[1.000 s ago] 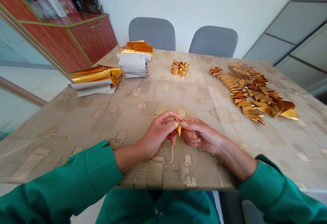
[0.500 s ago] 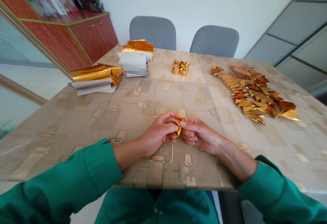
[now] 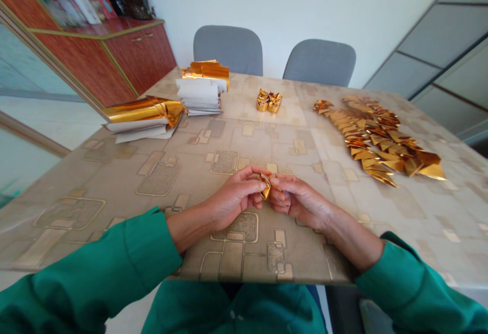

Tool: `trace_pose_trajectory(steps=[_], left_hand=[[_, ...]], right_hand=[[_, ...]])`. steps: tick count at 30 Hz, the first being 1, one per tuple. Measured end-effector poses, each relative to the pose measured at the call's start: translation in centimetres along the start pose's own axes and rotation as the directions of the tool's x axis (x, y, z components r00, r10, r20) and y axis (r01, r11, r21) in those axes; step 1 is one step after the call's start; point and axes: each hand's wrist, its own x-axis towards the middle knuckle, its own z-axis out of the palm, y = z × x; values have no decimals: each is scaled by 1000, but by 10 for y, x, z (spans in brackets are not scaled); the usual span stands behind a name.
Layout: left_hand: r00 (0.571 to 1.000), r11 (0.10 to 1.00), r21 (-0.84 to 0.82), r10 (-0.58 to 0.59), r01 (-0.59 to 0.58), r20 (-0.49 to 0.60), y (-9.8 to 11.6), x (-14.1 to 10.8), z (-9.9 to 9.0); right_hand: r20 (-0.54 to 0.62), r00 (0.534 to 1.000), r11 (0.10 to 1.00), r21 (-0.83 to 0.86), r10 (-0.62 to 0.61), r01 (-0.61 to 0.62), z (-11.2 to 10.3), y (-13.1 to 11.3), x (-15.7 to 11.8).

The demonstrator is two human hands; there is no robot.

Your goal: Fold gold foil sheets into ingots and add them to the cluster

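Foil triangles [image 3: 375, 138] right of stacks [image 3: 200, 95] (on table [image 3: 114, 186])

One small gold foil piece [image 3: 265, 186], folded into a narrow, pointed shape, shiny face outward. Held slightly tilted, tip down, pinched between the fingers [image 3: 251, 185] of the left hand [image 3: 234, 198] and the right hand [image 3: 297, 201].

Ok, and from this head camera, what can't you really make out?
All in the head view:
- The folded gold foil piece: mostly hidden by the fingers of the left hand and right hand.
- The items on the red-brown cabinet: cut off by the top edge and too small to identify.
- The small gold cluster: too small to count.
- The paper stack: lower sheets hidden by upper ones.
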Motion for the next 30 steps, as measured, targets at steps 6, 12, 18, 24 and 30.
trace_pose_trajectory(steps=[6, 12, 18, 24, 30], left_hand=[[997, 994, -110, -12, 20, 73, 5, 1, -1], [1000, 996, -89, -2, 5, 27, 5, 1, 0], [1000, 997, -70, 9, -10, -22, 3, 1, 0], [999, 998, -64, -11, 13, 32, 5, 3, -5], [991, 990, -125, -50, 65, 122, 13, 7, -11]], right_hand=[[-24, 1000, 995, 99, 15, -12, -2, -2, 0], [16, 1000, 997, 81, 2, -3, -2, -2, -1], [-2, 1000, 997, 70, 11, -11, -2, -1, 0], [23, 997, 993, 90, 78, -79, -2, -5, -1], [115, 989, 994, 50, 94, -100, -4, -9, -7]])
